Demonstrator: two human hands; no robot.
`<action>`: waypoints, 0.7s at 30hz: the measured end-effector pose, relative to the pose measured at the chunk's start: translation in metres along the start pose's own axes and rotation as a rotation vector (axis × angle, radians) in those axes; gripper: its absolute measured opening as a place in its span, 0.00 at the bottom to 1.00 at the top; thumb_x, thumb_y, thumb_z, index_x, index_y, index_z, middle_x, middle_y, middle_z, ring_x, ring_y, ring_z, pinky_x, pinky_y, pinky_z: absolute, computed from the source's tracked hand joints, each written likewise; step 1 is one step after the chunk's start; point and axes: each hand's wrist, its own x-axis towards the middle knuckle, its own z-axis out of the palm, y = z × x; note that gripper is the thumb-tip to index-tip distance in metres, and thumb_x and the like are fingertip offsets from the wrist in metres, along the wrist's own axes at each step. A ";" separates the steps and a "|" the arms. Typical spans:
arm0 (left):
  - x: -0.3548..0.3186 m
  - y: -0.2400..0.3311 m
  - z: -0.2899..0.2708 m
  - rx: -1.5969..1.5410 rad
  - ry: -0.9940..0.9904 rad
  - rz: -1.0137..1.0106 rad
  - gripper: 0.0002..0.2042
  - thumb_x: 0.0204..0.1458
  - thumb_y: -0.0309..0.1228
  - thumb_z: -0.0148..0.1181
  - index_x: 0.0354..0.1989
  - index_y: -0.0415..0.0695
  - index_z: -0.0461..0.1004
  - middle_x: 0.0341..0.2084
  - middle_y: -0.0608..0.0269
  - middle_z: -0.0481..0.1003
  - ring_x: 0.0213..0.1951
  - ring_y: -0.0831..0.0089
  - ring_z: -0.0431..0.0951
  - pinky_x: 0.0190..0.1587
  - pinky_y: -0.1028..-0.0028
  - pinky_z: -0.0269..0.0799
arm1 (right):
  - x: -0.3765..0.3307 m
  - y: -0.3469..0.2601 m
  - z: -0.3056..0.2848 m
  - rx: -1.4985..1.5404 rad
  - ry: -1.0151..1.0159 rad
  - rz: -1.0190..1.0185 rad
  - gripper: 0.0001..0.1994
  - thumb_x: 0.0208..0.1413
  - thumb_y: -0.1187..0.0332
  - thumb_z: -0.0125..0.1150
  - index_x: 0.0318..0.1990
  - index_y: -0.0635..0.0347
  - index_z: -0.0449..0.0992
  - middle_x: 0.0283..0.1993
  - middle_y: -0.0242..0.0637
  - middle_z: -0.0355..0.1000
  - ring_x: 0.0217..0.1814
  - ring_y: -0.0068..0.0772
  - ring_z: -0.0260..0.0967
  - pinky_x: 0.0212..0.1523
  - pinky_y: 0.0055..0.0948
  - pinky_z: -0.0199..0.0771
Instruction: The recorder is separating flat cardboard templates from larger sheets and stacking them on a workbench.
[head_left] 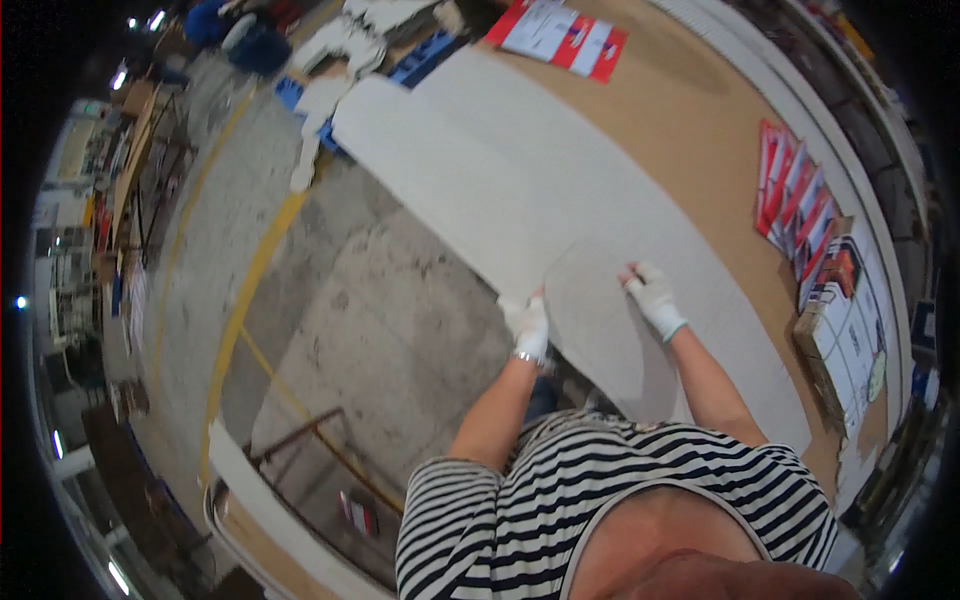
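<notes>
Both my hands wear white gloves that leave some fingertips bare. A thin, light-grey rounded sheet (598, 325) lies between them, over a much larger pale sheet (520, 140). At the left edge, my left hand (526, 324) is closed on the rounded sheet, thumb on top and the other fingers mostly hidden. My right hand (652, 300) has bent fingers closed at its upper right edge. Dark shading runs beside that edge, below the right hand. What the two sheets are made of cannot be told.
Under the large sheet is a brown tabletop (690, 110). Red-and-white packets (795, 195) and a carton (845, 340) sit along its right side, with another red-and-white packet (560, 40) at the far end. Blue supports (425, 58) hold irregular pale pieces. Concrete floor (370, 300) with yellow lines lies left.
</notes>
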 end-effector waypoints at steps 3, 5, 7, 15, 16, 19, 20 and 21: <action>0.004 -0.009 0.003 0.017 0.037 -0.064 0.40 0.49 0.33 0.69 0.64 0.25 0.52 0.58 0.34 0.66 0.60 0.50 0.69 0.63 0.65 0.62 | 0.000 -0.010 -0.004 0.224 -0.060 0.200 0.13 0.55 0.62 0.65 0.37 0.65 0.75 0.31 0.34 0.74 0.35 0.28 0.71 0.38 0.30 0.71; 0.007 -0.015 0.004 0.038 0.040 -0.065 0.44 0.48 0.35 0.70 0.66 0.22 0.48 0.61 0.31 0.62 0.64 0.48 0.64 0.66 0.65 0.59 | 0.003 -0.015 -0.007 0.236 -0.110 0.230 0.12 0.55 0.63 0.66 0.36 0.64 0.75 0.30 0.32 0.72 0.33 0.23 0.67 0.36 0.27 0.69; 0.011 -0.021 0.004 0.074 0.022 -0.073 0.48 0.48 0.36 0.70 0.67 0.20 0.44 0.64 0.29 0.57 0.67 0.46 0.59 0.68 0.66 0.55 | 0.004 -0.019 -0.009 0.242 -0.126 0.240 0.11 0.55 0.63 0.66 0.35 0.63 0.75 0.29 0.30 0.71 0.31 0.21 0.65 0.34 0.25 0.67; 0.009 -0.020 0.005 0.013 0.021 -0.085 0.48 0.48 0.36 0.70 0.66 0.20 0.44 0.64 0.27 0.57 0.67 0.45 0.59 0.68 0.66 0.54 | 0.004 -0.017 -0.009 0.187 -0.124 0.243 0.10 0.55 0.64 0.66 0.33 0.62 0.74 0.27 0.28 0.71 0.30 0.20 0.64 0.33 0.25 0.66; 0.008 -0.018 0.005 0.018 0.028 -0.087 0.47 0.48 0.35 0.70 0.66 0.20 0.44 0.64 0.27 0.57 0.67 0.45 0.59 0.68 0.66 0.55 | 0.004 -0.018 -0.009 0.236 -0.128 0.230 0.10 0.55 0.64 0.66 0.33 0.62 0.74 0.27 0.28 0.70 0.30 0.19 0.64 0.33 0.25 0.66; 0.006 -0.012 0.003 -0.063 -0.019 -0.077 0.47 0.48 0.33 0.69 0.67 0.20 0.43 0.63 0.28 0.59 0.66 0.47 0.61 0.68 0.66 0.55 | 0.003 -0.020 -0.010 0.246 -0.126 0.240 0.10 0.55 0.64 0.66 0.32 0.61 0.74 0.27 0.27 0.70 0.30 0.19 0.63 0.33 0.25 0.65; 0.006 -0.012 0.003 -0.080 -0.033 -0.094 0.46 0.49 0.33 0.69 0.67 0.20 0.43 0.62 0.29 0.60 0.66 0.47 0.61 0.67 0.66 0.56 | 0.003 -0.020 -0.010 0.245 -0.130 0.243 0.10 0.55 0.64 0.66 0.32 0.61 0.74 0.27 0.27 0.70 0.30 0.19 0.63 0.33 0.25 0.65; 0.007 -0.011 0.004 -0.105 -0.024 -0.089 0.46 0.49 0.32 0.69 0.67 0.21 0.44 0.62 0.29 0.60 0.65 0.47 0.62 0.67 0.66 0.57 | 0.002 -0.020 -0.010 0.202 -0.123 0.244 0.10 0.55 0.64 0.66 0.32 0.61 0.74 0.27 0.27 0.70 0.30 0.19 0.63 0.33 0.25 0.65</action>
